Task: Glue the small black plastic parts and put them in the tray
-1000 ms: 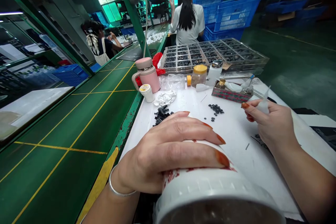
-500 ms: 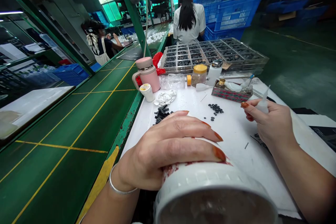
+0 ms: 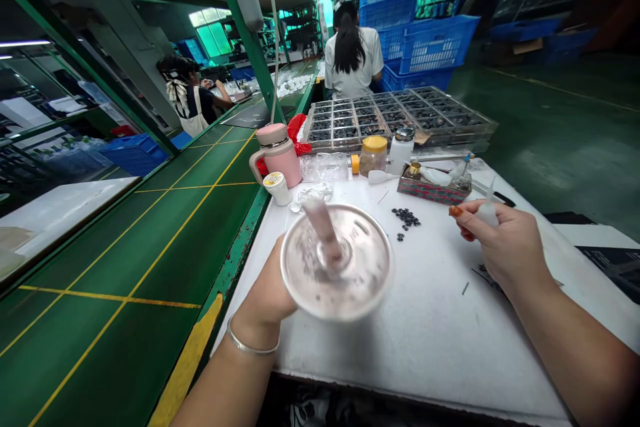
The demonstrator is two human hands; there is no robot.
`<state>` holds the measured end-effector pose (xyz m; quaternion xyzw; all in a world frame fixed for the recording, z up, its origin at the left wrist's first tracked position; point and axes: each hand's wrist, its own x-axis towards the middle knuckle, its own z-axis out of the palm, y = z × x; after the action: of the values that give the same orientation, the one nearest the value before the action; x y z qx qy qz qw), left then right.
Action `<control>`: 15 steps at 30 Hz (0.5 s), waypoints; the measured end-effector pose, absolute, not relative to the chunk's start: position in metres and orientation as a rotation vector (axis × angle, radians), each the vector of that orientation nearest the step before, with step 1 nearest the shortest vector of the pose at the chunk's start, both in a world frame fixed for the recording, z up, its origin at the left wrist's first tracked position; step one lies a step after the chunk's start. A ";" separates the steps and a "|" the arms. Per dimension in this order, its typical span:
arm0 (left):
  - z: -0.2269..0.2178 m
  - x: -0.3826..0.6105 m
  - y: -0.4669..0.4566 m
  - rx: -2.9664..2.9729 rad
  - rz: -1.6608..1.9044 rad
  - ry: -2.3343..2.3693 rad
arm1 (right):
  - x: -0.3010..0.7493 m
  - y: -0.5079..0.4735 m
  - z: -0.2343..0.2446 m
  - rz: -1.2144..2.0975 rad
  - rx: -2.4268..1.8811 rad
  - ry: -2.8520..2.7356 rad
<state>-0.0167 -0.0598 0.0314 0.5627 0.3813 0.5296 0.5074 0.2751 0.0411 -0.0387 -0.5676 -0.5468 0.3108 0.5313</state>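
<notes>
My left hand (image 3: 267,287) is wrapped round a drinking cup (image 3: 360,287), whose round lid and thick straw face me, a little blurred. The cup is over the near half of the white work table (image 3: 400,353), and its body and my fingers are mostly hidden behind the lid. On the right, my right hand (image 3: 510,243) pinches a small white squeeze bottle (image 3: 486,212) with a thin pointed nozzle, tip upward. Between the hands lies a cluster of small black round parts (image 3: 407,217). Thin dark pieces (image 3: 487,273) lie beside my right wrist, partly covered by it.
A pink mug (image 3: 280,157), a small white tub (image 3: 277,189), a yellow-lidded jar (image 3: 373,155), a white bottle (image 3: 401,150) and a small patterned box (image 3: 433,190) line the back. Behind is a compartment tray (image 3: 400,117). A green conveyor (image 3: 120,253) runs left. Two people sit beyond.
The cup has moved up and away from me and tilted, so its lid and straw now show. It now covers the black strips at the left. My right hand still holds the squeeze bottle.
</notes>
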 end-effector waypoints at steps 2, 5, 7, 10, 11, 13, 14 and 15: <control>0.022 -0.020 -0.054 1.311 1.368 0.936 | 0.276 0.041 -0.039 0.736 -1.359 -1.301; 0.010 -0.023 -0.048 1.273 1.405 0.958 | 0.276 0.042 -0.040 0.722 -1.369 -1.311; 0.003 -0.023 -0.047 1.278 1.326 1.026 | 0.276 0.042 -0.040 0.725 -1.359 -1.321; -0.004 -0.020 -0.048 1.295 1.184 1.069 | 0.277 0.043 -0.041 0.724 -1.333 -1.323; -0.006 -0.018 -0.049 1.292 1.153 1.059 | 0.277 0.043 -0.041 0.722 -1.328 -1.322; -0.008 -0.015 -0.052 1.272 1.122 1.056 | 0.277 0.043 -0.042 0.722 -1.315 -1.316; -0.009 -0.013 -0.054 1.263 1.129 1.070 | 0.277 0.043 -0.042 0.722 -1.312 -1.316; -0.009 -0.010 -0.057 1.258 1.155 1.098 | 0.277 0.042 -0.041 0.724 -1.311 -1.317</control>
<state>-0.0103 -0.0575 -0.0094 0.5266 0.4595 0.4832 0.5274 0.2766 0.0423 -0.0413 -0.5520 -0.5548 0.3050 0.5426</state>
